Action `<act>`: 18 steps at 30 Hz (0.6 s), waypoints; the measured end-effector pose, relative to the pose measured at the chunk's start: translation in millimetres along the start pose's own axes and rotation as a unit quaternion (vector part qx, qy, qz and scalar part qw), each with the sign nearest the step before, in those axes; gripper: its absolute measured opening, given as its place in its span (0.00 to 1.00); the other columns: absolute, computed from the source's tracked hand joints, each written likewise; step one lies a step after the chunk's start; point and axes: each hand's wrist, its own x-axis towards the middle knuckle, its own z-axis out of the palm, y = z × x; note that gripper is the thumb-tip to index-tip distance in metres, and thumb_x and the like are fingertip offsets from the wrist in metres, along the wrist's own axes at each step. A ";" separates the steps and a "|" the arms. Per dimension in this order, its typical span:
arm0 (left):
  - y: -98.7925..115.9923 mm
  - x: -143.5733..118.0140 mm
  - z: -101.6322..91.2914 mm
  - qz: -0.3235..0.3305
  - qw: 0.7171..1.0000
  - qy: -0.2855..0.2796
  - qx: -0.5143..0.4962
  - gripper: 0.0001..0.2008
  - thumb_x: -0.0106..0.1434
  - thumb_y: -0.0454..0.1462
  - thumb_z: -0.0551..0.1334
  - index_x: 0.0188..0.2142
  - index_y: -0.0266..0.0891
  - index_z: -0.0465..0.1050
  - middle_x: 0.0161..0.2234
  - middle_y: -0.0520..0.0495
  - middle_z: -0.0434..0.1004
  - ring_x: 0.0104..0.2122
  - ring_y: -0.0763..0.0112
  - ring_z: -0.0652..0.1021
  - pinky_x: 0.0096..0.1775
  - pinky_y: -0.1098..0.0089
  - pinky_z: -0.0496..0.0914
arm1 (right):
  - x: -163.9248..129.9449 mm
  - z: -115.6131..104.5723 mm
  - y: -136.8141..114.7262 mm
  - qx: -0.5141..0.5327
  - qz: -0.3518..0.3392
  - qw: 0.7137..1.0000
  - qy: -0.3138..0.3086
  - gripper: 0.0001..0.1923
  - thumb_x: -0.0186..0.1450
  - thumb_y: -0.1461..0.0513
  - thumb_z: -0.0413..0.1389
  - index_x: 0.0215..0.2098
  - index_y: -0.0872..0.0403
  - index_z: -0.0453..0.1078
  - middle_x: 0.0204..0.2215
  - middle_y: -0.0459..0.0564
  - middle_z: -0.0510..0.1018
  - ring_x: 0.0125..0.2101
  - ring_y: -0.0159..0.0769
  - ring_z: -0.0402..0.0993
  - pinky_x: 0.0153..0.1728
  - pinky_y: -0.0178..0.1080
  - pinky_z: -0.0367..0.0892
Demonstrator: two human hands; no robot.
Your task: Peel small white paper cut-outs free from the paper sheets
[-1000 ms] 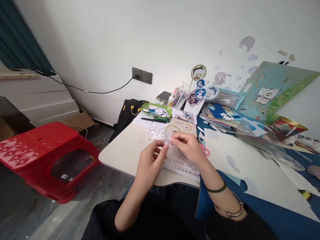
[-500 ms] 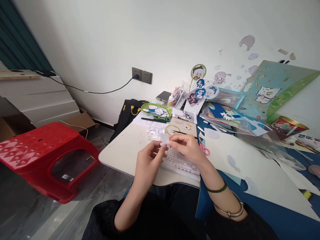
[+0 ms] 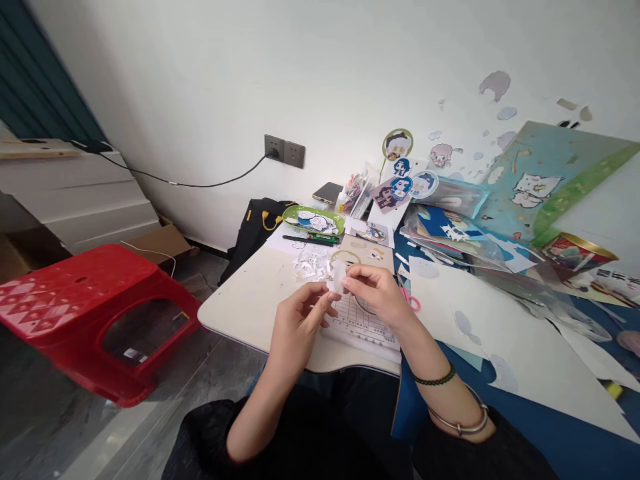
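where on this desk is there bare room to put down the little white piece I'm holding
Bare room: the white tabletop left of your left hand, between the near edge and the paper scraps. The white sheets right of the pink scissors are flat too. Crowded: the far side around the green tray and sticker packs.

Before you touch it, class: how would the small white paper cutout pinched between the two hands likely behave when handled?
The paper cutout looks thin, so probably floppy and very light. Both hands, left hand and right hand, pinch it by fingertips, suggesting it tears easily.
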 end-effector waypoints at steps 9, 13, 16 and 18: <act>-0.1 -0.8 -0.7 -0.018 0.999 -0.001 -0.027 0.10 0.61 0.43 0.62 0.33 0.38 0.71 0.31 0.49 0.77 0.25 0.76 0.74 0.25 0.76 0.69 | -1.4 1.2 -2.6 0.015 -0.009 1.000 -0.013 0.08 0.61 0.58 0.58 0.25 0.52 0.71 0.25 0.43 0.72 0.29 0.31 0.66 0.32 0.35 0.61; 1.3 -0.4 -1.0 -0.016 1.000 -0.002 -0.027 0.09 0.61 0.42 0.62 0.32 0.38 0.72 0.30 0.50 0.77 0.24 0.77 0.73 0.25 0.76 0.68 | -1.5 1.3 -3.2 0.013 -0.014 1.000 -0.014 0.08 0.61 0.59 0.58 0.25 0.53 0.70 0.25 0.43 0.71 0.29 0.30 0.66 0.32 0.35 0.61; 1.4 0.6 -0.6 -0.019 1.000 0.000 -0.025 0.09 0.60 0.42 0.62 0.32 0.37 0.72 0.30 0.50 0.77 0.23 0.77 0.73 0.25 0.76 0.68 | -1.0 1.3 -3.6 0.006 -0.019 1.000 -0.014 0.08 0.61 0.60 0.58 0.25 0.53 0.70 0.26 0.43 0.72 0.29 0.30 0.66 0.32 0.35 0.62; 0.8 0.9 -0.5 -0.019 1.000 0.000 -0.023 0.09 0.60 0.42 0.62 0.32 0.37 0.72 0.30 0.49 0.77 0.23 0.77 0.73 0.25 0.76 0.68 | -0.8 1.8 -3.5 0.002 -0.023 1.000 -0.016 0.08 0.61 0.60 0.57 0.25 0.53 0.70 0.26 0.44 0.72 0.29 0.30 0.67 0.32 0.35 0.62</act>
